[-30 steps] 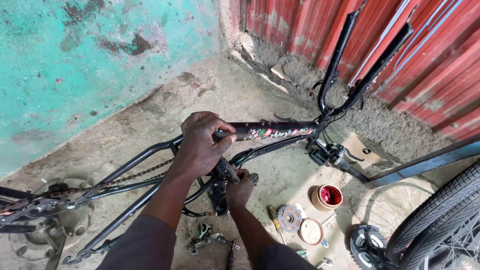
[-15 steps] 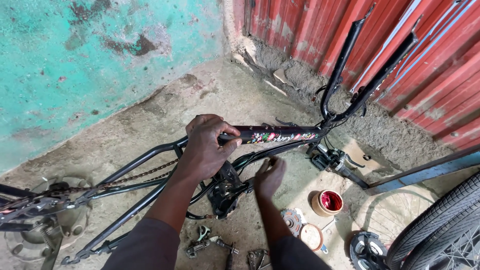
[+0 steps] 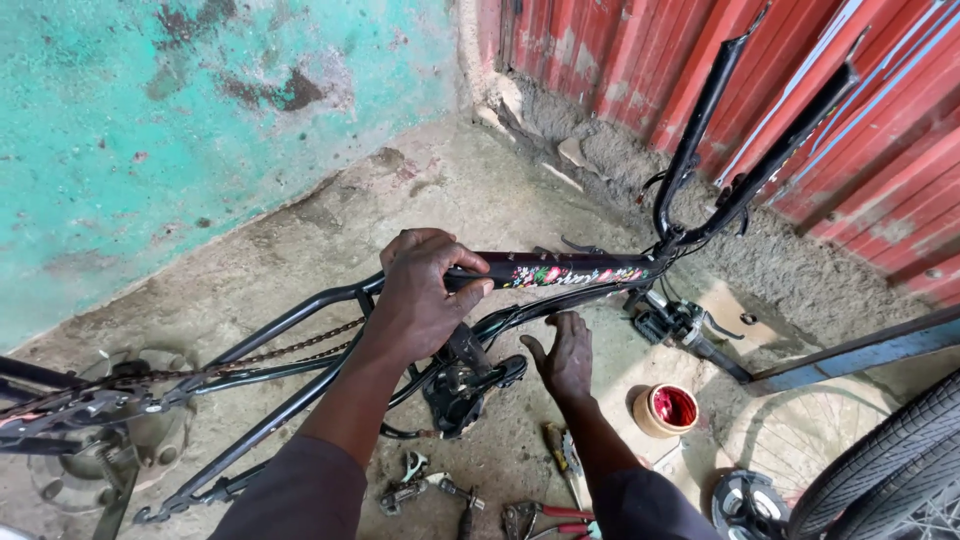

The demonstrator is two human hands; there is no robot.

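While left grip (image 3: pixel 425 285) clamps frame (image 3: pixel 560 272), right hand (image 3: pixel 565 355) open nr pedal (image 3: pixel 475 385), tools (image 3: pixel 540 515) below

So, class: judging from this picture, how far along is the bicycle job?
Done: the black frame lies stripped, its wheel off at the right. In hand: the left hand grips the frame; the open right hand hovers beside the crank. Left: loose tools and parts on the floor.

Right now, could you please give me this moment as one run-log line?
left hand: grips bike frame | right hand: open, beside crank | pliers: on ground
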